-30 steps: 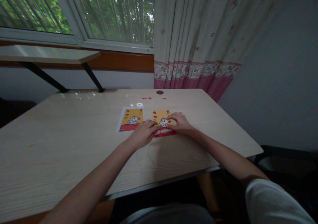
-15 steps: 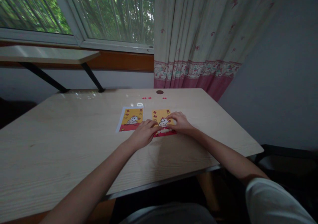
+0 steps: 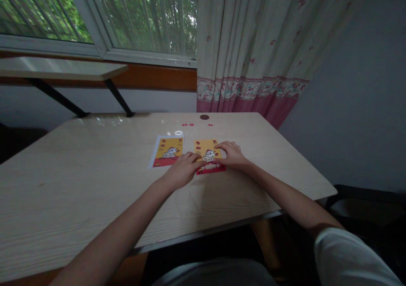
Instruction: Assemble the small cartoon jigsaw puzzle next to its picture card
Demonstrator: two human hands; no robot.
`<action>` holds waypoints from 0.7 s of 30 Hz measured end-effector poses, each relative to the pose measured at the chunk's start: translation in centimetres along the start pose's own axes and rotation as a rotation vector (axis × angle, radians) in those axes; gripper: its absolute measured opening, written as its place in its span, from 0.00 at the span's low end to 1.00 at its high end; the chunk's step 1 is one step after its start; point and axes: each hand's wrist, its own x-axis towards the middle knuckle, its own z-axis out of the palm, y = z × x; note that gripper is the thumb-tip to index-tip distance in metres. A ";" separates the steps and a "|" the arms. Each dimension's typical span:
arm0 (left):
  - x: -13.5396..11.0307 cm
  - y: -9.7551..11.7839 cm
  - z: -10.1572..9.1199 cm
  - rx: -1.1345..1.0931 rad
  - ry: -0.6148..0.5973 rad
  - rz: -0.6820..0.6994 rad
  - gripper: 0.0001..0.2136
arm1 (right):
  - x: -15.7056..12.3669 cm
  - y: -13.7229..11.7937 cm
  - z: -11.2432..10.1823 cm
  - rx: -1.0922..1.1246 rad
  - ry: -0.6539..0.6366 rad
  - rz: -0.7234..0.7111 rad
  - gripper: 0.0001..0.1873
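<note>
A jigsaw puzzle [image 3: 207, 146] lies on the table, yellow above with a white cartoon animal and red along the bottom. A jagged gap in its red part shows the pale tabletop. My left hand [image 3: 184, 167] rests at the puzzle's left edge, its fingers reaching over the side toward the gap. On the right edge my right hand [image 3: 233, 155] touches the puzzle with thumb and index finger spread apart. To the left lies a printed picture sheet [image 3: 168, 148] with the same design; my left hand covers its lower right corner.
Two red puzzle pieces [image 3: 188, 125] lie together near the back of the table [image 3: 95, 184], with another red piece [image 3: 210, 125] to their right. Behind them is a dark round disc [image 3: 204, 117]. A raised shelf [image 3: 63, 69] stands at the back left, and a curtain [image 3: 247, 66] hangs behind.
My right hand has shifted very slightly, and its fingers sit a little differently at the puzzle's right edge. The gap in the red part shows a bit more clearly. The pieces stay put.
</note>
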 end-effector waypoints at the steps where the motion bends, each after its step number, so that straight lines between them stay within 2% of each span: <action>1: 0.0 0.0 0.0 0.003 -0.001 0.003 0.21 | 0.0 0.0 0.0 -0.002 0.000 0.001 0.30; 6: -0.2 -0.5 -0.4 -0.044 0.032 0.020 0.17 | 0.1 1.0 -0.5 0.004 -0.021 -0.051 0.30; 11: -0.5 -1.3 -1.0 -0.044 0.055 -0.019 0.14 | 0.2 2.4 -1.2 -0.068 -0.042 -0.106 0.28; 21: -0.5 -1.6 -0.7 0.025 0.024 -0.071 0.14 | 0.4 2.3 -0.8 -0.085 -0.008 -0.064 0.24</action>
